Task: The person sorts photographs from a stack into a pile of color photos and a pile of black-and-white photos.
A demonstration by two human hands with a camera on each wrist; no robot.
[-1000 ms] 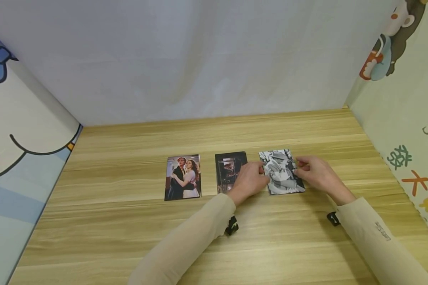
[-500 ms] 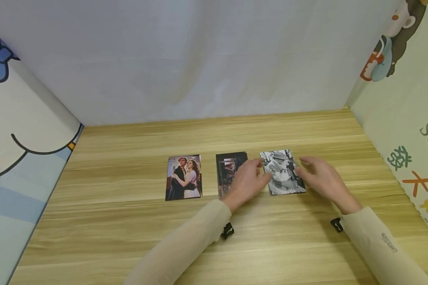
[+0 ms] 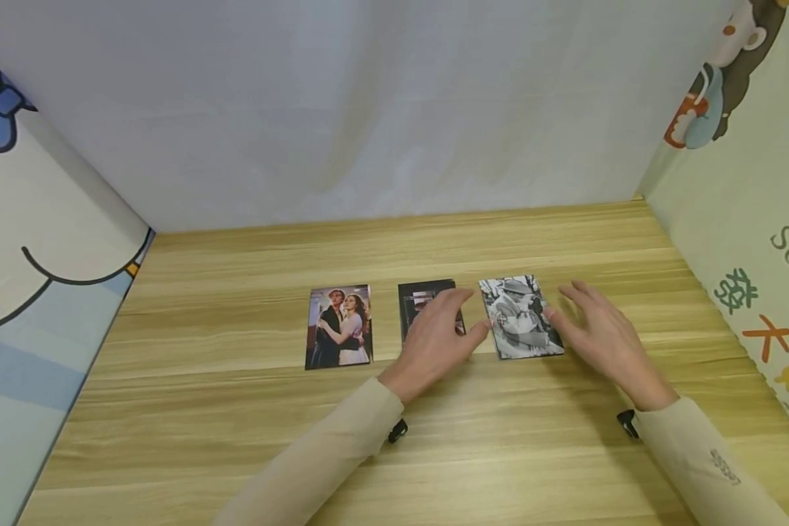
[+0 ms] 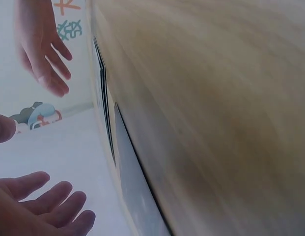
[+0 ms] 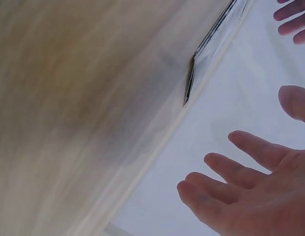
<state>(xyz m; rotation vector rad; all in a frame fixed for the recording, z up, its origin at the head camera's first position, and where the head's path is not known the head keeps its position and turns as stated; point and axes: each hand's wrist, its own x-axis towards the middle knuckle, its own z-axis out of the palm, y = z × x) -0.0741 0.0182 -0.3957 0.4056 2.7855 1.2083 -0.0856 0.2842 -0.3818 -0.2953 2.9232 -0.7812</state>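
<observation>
Three stacks of photo cards lie in a row on the wooden table. My left hand (image 3: 430, 340) hovers over the middle dark photo (image 3: 427, 290), fingers spread and holding nothing, covering much of it. To the right is a black-and-white photo (image 3: 522, 321) of a figure in a hat; its stacked edges (image 4: 104, 93) show as thin layers in the left wrist view. Beside that photo's right edge my right hand (image 3: 601, 340) is raised with loose fingers and nothing in them. At the left lies a colour photo (image 3: 338, 329) of an embracing couple, apart from both hands.
The wooden table (image 3: 223, 409) backs onto a pale cloth wall (image 3: 394, 131). Printed panels with cartoon figures stand on both sides, the right panel (image 3: 749, 241) carrying lettering. A small black wrist device (image 3: 397, 431) shows below the left cuff.
Both hands have let go of the black-and-white photo's edges and spread apart, the left one drifting left over the middle photo, the right one slightly right. The photos stay in place.
</observation>
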